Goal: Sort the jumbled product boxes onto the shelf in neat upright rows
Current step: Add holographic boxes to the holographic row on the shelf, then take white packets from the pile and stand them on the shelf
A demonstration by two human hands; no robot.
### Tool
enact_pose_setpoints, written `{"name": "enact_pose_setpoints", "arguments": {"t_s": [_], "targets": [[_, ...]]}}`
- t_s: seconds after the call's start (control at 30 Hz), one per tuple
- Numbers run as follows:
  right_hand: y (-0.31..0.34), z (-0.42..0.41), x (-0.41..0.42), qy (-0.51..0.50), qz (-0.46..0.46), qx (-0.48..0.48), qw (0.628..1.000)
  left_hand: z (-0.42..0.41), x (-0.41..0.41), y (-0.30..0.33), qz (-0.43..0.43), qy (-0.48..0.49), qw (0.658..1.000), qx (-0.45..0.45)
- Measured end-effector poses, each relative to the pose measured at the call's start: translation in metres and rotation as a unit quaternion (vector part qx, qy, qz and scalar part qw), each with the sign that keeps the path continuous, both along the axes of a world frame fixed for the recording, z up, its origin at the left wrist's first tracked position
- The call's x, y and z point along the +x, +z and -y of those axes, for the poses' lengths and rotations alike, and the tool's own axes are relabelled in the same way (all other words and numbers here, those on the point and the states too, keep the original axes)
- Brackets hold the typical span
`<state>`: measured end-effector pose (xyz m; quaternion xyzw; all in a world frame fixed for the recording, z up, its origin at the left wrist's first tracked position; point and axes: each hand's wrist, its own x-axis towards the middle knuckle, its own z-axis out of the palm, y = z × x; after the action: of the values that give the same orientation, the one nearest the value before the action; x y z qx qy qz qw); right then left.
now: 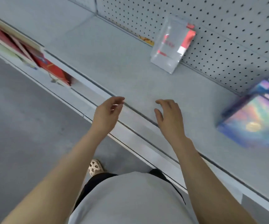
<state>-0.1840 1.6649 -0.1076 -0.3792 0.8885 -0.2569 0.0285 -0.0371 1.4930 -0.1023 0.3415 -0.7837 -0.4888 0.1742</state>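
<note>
**Both hands empty over front of shelf; boxes at back and right**

Head view, tilted, with motion blur throughout.

Left hand [108, 113]: raised over the front lip of the grey shelf [114, 65], palm turned inward, fingers loosely curled, thumb near the fingertips. Its grip has hold of nothing.

Right hand [171, 117]: over the shelf surface just behind the front edge, palm down, fingers slack and slightly bent, thumb spread. Grip is loose and empty. I cannot tell whether the fingertips touch the shelf. The two hands are near each other but apart.

Product boxes:
- Silver-and-red box [171, 46] stands upright at the back of the shelf, leaning against or just in front of the pegboard back panel [227, 29]. Red side panel faces right. Print is too blurred to read. It is well apart from both hands.
- Iridescent blue-purple box [256, 120] lies at the right end of the shelf, tilted, with a gold round mark on its face. More purple packaging sits behind it towards the pegboard; the count is not clear.
- A thin yellow-orange item [146, 39] lies flat along the back edge, left of the silver box.

Lower shelf: red boxes [49, 65] show beneath the front lip at the left, heavily blurred.

Also in view: grey floor [25, 126], the person's grey shirt [130, 199] and a beige perforated shoe [95, 167].
</note>
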Motion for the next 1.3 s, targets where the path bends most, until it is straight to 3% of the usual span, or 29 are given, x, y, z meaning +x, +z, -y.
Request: {"name": "enact_pose_setpoints", "arguments": {"t_s": [0.17, 0.53, 0.9, 1.3], "targets": [[-0.002, 0.132, 0.057, 0.109, 0.009, 0.006, 0.994, 0.103, 0.087, -0.005, 0.012, 0.099, 0.995, 0.006], [0.001, 0.39, 0.153, 0.236, 0.027, 0.0, 0.971, 0.298, 0.229, -0.013, 0.051, 0.264, 0.963, 0.002], [0.0, 0.639, 0.142, 0.275, 0.051, -0.007, 0.96, 0.52, 0.235, -0.023, 0.057, 0.32, 0.946, -0.006], [0.028, 0.936, 0.121, 0.235, 0.088, -0.054, 0.967, 0.806, 0.215, 0.006, 0.064, 0.286, 0.956, -0.032]]}}
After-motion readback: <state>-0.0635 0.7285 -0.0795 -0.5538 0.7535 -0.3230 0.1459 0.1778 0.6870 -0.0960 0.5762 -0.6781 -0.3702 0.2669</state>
